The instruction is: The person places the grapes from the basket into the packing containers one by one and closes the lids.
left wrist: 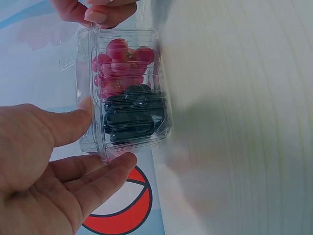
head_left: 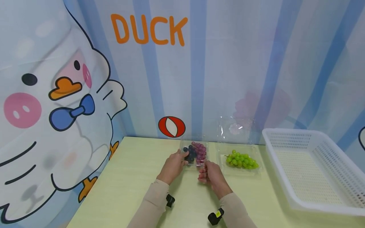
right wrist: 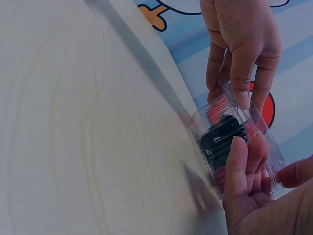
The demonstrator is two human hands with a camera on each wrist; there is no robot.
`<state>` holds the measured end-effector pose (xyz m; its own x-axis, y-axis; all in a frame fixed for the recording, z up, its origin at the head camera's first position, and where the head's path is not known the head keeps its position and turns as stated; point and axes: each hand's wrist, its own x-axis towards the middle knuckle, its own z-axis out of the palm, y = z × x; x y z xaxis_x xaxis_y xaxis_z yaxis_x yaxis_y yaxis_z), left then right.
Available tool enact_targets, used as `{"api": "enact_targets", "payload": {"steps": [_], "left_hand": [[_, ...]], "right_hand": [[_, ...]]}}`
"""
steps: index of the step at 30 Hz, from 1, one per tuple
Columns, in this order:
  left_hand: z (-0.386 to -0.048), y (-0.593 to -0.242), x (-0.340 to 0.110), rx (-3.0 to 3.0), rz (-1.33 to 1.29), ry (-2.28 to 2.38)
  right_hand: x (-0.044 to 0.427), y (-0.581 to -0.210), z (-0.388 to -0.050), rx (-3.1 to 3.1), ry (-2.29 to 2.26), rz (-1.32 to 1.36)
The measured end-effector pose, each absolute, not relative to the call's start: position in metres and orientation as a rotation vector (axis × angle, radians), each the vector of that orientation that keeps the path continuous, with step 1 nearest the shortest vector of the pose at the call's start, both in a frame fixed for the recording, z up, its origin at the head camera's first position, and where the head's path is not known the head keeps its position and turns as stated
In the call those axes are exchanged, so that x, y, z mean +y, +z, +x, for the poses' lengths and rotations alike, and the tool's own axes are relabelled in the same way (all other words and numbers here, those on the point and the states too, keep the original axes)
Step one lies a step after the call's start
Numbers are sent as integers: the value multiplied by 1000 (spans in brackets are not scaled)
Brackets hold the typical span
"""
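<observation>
A small clear plastic fruit box [left wrist: 98, 73] holds pink-red grapes [head_left: 200, 150] and dark grapes [head_left: 190, 151], its lid lying over the top. My left hand [head_left: 172, 166] grips the box's left end, thumb on the lid and fingertips against the side. At the near right corner, my right hand [head_left: 212, 175] pinches the plastic rim between thumb and curled fingers. To the right stands a second clear box [head_left: 220, 164], its lid [head_left: 236, 126] raised at the back. Inside that one lies a bunch of green grapes [head_left: 240, 160].
A large white plastic basket [head_left: 278, 171] stands on the right of the pale yellow table [head_left: 119, 183]. A printed curtain [head_left: 228, 63] with a duck picture hangs right behind the table and along its left side.
</observation>
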<state>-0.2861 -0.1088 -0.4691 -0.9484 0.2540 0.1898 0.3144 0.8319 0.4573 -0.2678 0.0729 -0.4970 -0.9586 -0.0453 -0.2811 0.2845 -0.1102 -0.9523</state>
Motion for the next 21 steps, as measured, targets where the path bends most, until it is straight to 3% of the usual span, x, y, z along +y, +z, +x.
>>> {"api": "enact_targets", "payload": {"steps": [11, 21], "left_hand": [[-287, -469, -108, -2892, -431, -761], [-285, -467, -109, -2894, -452, -762]], "right_hand": [[73, -482, -260, 1913, -2164, 234], [72, -498, -267, 1932, -2176, 264]]}}
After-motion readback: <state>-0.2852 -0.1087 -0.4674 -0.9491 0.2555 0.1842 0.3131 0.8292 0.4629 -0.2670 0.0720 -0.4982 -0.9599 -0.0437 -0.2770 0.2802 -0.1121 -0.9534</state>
